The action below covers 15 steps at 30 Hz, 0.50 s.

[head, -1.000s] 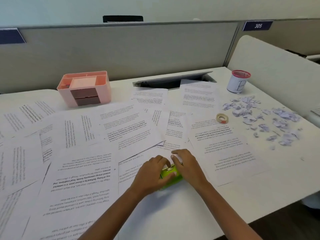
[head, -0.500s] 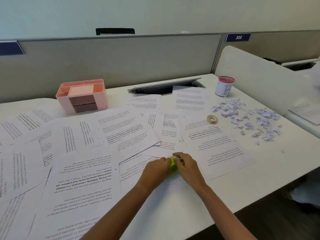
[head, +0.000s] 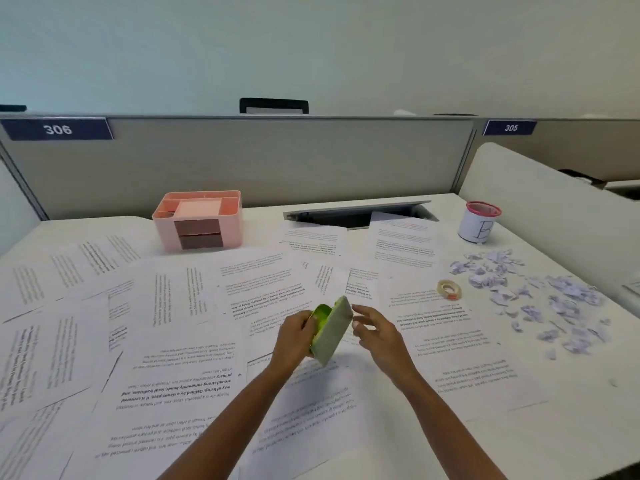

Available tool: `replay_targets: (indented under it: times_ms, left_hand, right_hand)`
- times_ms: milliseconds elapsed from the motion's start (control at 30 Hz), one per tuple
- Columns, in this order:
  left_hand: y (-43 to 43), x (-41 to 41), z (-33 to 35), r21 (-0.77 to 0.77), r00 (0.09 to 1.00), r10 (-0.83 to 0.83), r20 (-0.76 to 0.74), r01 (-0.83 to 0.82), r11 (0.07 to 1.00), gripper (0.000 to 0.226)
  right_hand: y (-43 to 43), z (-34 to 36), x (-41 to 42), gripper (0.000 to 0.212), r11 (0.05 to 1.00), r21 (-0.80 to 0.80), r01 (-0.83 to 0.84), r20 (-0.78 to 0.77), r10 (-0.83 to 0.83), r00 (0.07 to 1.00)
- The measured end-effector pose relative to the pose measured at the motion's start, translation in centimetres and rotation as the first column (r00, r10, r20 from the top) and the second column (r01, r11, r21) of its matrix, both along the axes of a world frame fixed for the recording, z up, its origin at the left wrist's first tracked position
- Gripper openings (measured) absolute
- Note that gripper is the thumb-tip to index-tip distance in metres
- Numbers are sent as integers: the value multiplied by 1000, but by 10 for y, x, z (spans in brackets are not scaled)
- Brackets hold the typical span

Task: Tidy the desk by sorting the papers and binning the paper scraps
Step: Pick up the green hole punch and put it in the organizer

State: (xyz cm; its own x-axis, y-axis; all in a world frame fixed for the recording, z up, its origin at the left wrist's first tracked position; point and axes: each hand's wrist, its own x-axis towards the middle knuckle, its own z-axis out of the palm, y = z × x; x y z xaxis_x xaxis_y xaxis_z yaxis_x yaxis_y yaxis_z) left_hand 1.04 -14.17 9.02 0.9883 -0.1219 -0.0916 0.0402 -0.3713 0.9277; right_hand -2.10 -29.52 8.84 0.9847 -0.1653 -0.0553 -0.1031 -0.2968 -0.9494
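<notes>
Showing tag 306 [head: 57, 129] | tag 305 [head: 510, 127] | cup [head: 479, 227] lettered B (handwritten)

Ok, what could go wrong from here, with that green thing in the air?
1. Only the left hand grips the green object, tilted above the papers; the right hand is open beside it, so it could slip and fall.
2. The tape roll rests on a sheet; pulling that sheet may send it rolling.
3. The paper scraps lie loose; a sweep could scatter them.
</notes>
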Motion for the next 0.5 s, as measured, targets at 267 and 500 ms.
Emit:
replay_targets:
  times_ms: [267, 500]
  left_hand:
    - [10, 10, 19, -564, 871, -140, -471, -175, 807, 28]
    - [15, 25, 21, -627, 831, -160, -532, -260, 735, 48]
  right_hand:
    - [3, 15, 44, 23, 975, 133, -178, 43, 173, 984]
    - [3, 27, 81, 16, 918, 307, -251, -48, 278, 959]
